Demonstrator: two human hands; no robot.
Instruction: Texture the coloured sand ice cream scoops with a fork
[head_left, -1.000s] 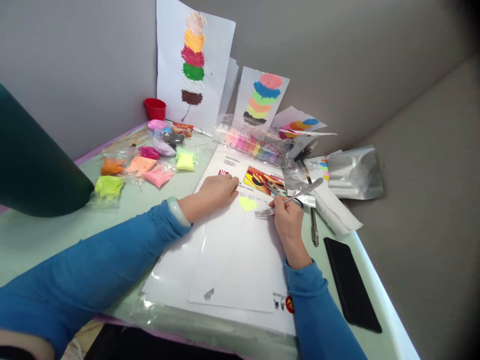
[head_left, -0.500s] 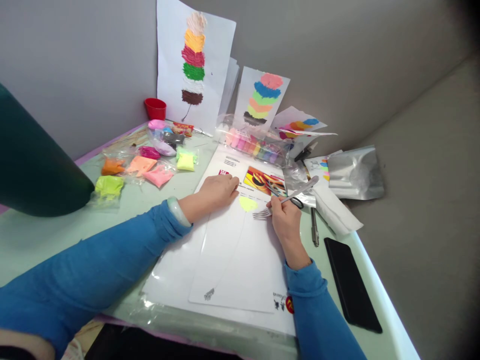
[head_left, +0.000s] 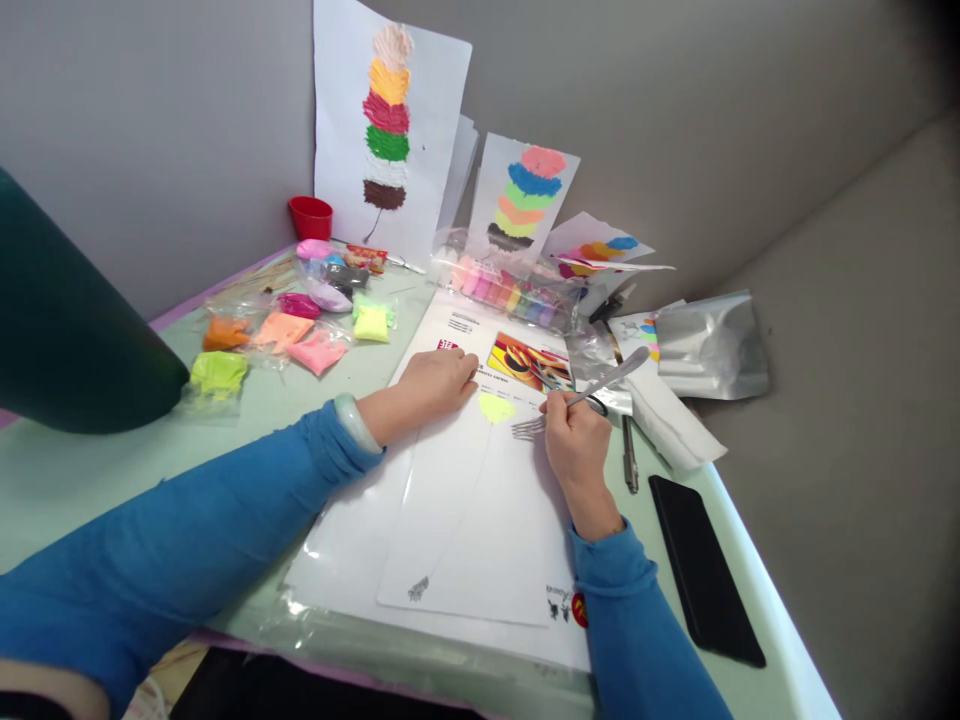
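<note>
A metal fork [head_left: 622, 369] is gripped in my right hand [head_left: 577, 440]. Its tines point left and hover over or touch the white paper, just right of a flat yellow patch [head_left: 496, 407]; I cannot tell if they touch. My left hand [head_left: 437, 383] lies on the white sheet [head_left: 480, 540], to the left of the patch, its fingers resting down and holding nothing visible. From the patch a thin line runs down the sheet to a small dark drawing. Beneath lies a larger white pad [head_left: 345, 560] with a printed picture near its top.
Bags of coloured clay [head_left: 281, 332] lie at the left, near a dark green cylinder [head_left: 67, 320] and a red cup [head_left: 310, 217]. Behind stand finished pictures [head_left: 435, 120] and a clear box of colours [head_left: 510, 290]. Scissors [head_left: 596, 404], a pen [head_left: 629, 455] and a black phone [head_left: 705, 570] lie right.
My right hand and the fork have shifted slightly to the right, away from the yellow patch. My left hand stays in place.
</note>
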